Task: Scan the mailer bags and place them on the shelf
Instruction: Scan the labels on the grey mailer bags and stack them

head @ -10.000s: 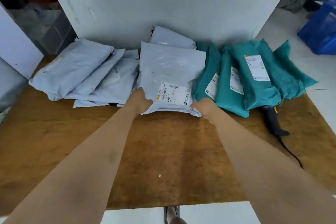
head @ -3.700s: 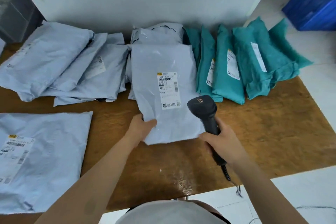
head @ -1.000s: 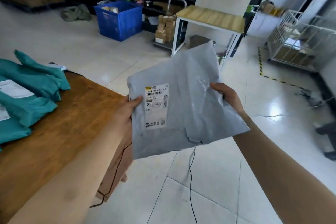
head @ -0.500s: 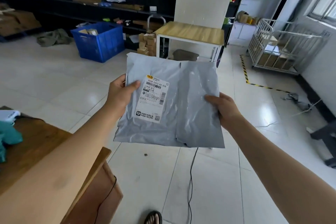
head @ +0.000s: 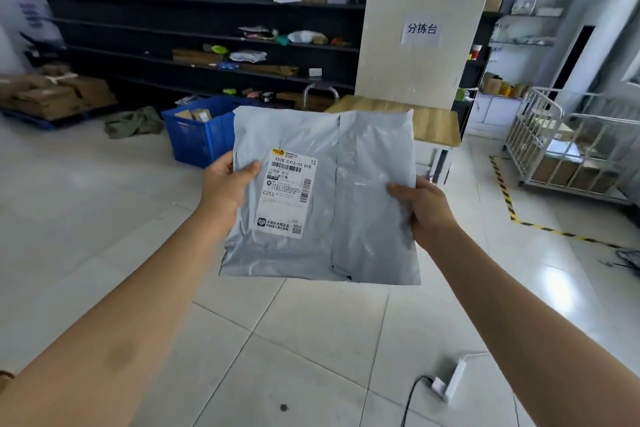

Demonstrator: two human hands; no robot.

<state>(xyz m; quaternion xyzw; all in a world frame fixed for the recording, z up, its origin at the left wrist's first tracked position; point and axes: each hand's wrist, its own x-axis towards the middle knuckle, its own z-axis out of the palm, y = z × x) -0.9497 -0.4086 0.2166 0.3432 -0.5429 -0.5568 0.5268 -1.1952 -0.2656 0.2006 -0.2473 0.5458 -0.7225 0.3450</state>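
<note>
Bag: a grey mailer point(head: 322, 198) is held up in the air between both hands, label side shown.
Left hand point(head: 225, 189): closed on the bag's left edge, thumb laid beside the label point(head: 285, 192).
Right hand point(head: 424, 206): closed on the bag's right edge, thumb pressed on the front.
Shelf point(head: 207, 38): seen well beyond the grip, dark, with parcels scattered on it.
Crate point(head: 199, 130): blue, set on the floor behind the left hand.
Worktop point(head: 436, 121): wooden, placed behind the bag's upper right corner.
</note>
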